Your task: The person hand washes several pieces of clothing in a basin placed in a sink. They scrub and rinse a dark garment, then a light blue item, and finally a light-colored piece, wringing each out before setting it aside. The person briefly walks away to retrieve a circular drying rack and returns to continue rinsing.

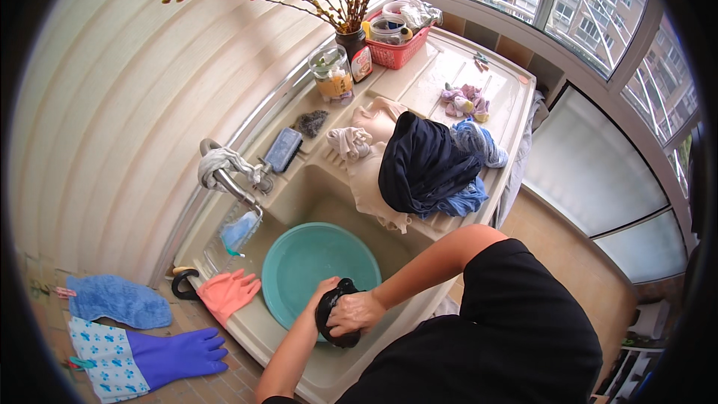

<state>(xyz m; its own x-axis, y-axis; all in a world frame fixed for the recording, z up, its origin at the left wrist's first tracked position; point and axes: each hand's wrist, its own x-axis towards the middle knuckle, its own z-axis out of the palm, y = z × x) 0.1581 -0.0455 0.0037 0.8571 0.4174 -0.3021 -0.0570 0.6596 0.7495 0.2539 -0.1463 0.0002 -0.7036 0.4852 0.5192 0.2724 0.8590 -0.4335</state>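
Both hands hold a bunched, wet-looking black cloth (339, 336) over the near rim of a teal plastic basin (275, 235). My right hand (356, 311) grips it from the right, with fingers pressed into the folds. Of my left hand (327, 286), only part shows beside the cloth; its fingers are mostly hidden behind it. Water stands in the basin, which sits inside a beige sink (314, 191). Beyond the basin, a heap of laundry lies on the washboard side: a dark navy garment (426, 168), beige garments (370, 174) and blue knitted fabric (477, 143).
A curved faucet (238, 191) with a white cloth (221, 165) reaches over the sink's left side, near a blue scrub brush (283, 148). A coral rubber glove (229, 292) drapes over the rim. A glass jar (332, 76) and red basket (401, 47) stand at the back.
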